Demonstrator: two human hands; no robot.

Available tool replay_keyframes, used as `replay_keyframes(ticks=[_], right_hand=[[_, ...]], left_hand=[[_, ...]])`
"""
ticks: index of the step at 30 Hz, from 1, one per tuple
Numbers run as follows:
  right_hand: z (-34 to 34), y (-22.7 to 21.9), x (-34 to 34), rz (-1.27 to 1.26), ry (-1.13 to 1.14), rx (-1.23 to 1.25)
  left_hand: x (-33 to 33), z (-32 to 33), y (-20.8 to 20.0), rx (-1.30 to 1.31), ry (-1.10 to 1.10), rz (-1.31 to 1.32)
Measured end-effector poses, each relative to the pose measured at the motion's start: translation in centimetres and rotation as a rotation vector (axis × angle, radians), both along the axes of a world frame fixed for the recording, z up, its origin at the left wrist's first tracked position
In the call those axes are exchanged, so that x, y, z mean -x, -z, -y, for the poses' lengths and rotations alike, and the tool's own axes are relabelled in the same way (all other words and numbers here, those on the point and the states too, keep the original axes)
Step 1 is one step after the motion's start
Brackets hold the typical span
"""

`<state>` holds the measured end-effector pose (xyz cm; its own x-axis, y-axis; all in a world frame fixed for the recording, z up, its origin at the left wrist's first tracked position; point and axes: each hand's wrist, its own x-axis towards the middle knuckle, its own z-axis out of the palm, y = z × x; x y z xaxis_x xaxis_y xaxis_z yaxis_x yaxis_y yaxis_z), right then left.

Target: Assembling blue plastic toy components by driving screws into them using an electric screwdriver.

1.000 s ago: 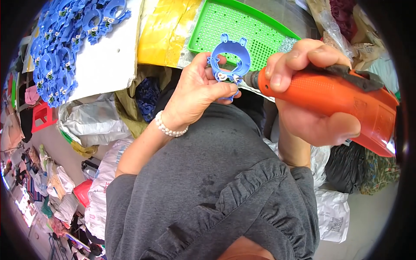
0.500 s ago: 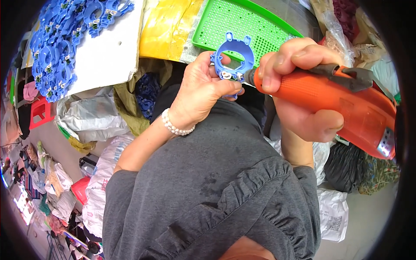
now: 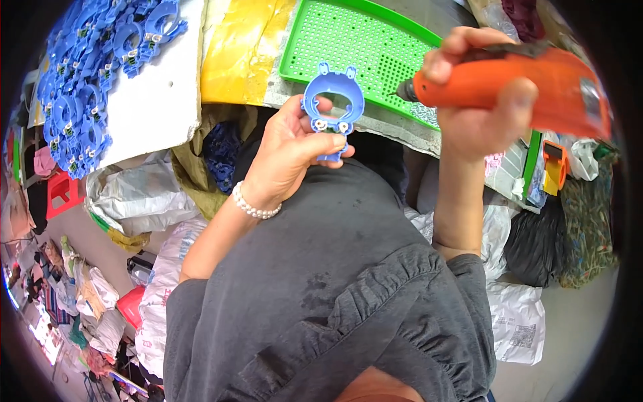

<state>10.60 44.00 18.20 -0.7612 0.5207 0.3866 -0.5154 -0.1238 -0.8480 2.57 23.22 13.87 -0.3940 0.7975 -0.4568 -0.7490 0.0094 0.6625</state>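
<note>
My left hand [image 3: 288, 149] holds a blue ring-shaped plastic part [image 3: 355, 100] by its lower end, thumb in front and fingers behind. Two small white pieces sit at the bottom of its ring. In my right hand [image 3: 479, 110] is an orange electric screwdriver [image 3: 495, 79], its dark tip pointing left over the right end of a green perforated tray [image 3: 335, 40]. A gap separates the tip from the blue part. Small silvery pieces, probably screws, lie in the tray's near right corner [image 3: 424, 114].
At the left, a heap of similar blue parts [image 3: 80, 74] covers part of a white board [image 3: 147, 100]. A yellow taped surface [image 3: 244, 50] lies between board and tray. Below are a silver sack [image 3: 140, 191], an olive bag with blue parts [image 3: 222, 151] and a black bag [image 3: 536, 244].
The screwdriver has drawn away from the blue part, up and to the right with my right hand. My left hand has shifted slightly left and down, still holding the part.
</note>
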Motion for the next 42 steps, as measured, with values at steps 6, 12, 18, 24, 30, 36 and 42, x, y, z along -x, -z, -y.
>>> replay_keyframes(ticks=[6,12,18,24,30,36,42], right_hand=[[-0.3,2.8,0.8,0.102,0.144,-0.052],[-0.3,3.4,1.2,0.096,0.217,-0.083],[-0.7,4.0,1.4,0.08,0.232,-0.068],[-0.7,4.1,1.5,0.069,0.235,-0.072],[-0.7,4.1,1.4,0.075,0.235,-0.065],[-0.4,2.4,0.9,0.085,0.24,-0.054],[-0.2,-1.6,-0.8,-0.117,-0.075,-0.035]], left_hand=[[0.0,0.3,-0.4,0.016,0.025,0.01],[-0.2,0.1,0.0,-0.023,0.038,0.01],[-0.6,-0.1,0.4,0.011,0.079,0.029],[-0.4,-0.2,0.1,0.056,0.126,0.011],[-0.6,-0.2,0.2,0.03,0.122,0.01],[-0.7,-0.4,0.1,0.071,0.144,-0.04],[-0.9,-0.9,-0.2,0.083,0.173,-0.052]])
